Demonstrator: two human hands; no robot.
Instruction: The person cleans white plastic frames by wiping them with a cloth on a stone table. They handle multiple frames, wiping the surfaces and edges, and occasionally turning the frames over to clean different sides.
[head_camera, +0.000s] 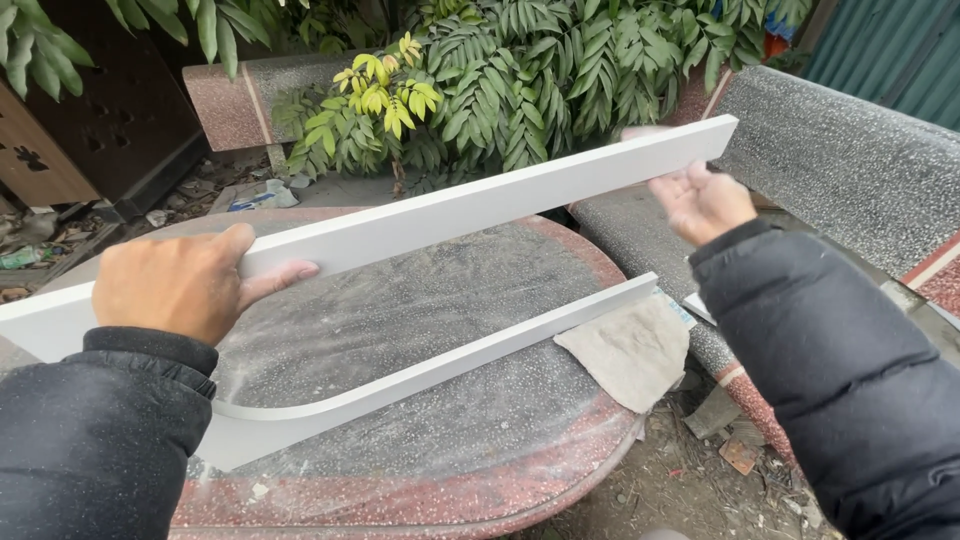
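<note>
I hold a long white board (470, 205) on edge above a round stone table (430, 490). My left hand (185, 285) grips it near its left end, thumb over the top edge and fingers down its face. My right hand (700, 200) supports the far right end from below, palm up. A second white piece (420, 375) with a curved end lies flat on the dusty tabletop beneath the board. Both arms wear dark padded sleeves.
A grey cloth (630, 350) hangs over the table's right edge. A speckled stone bench (850, 170) runs along the right. Leafy plants (500, 90) stand behind the table. A dark cabinet (110, 110) is at the far left, with litter on the ground.
</note>
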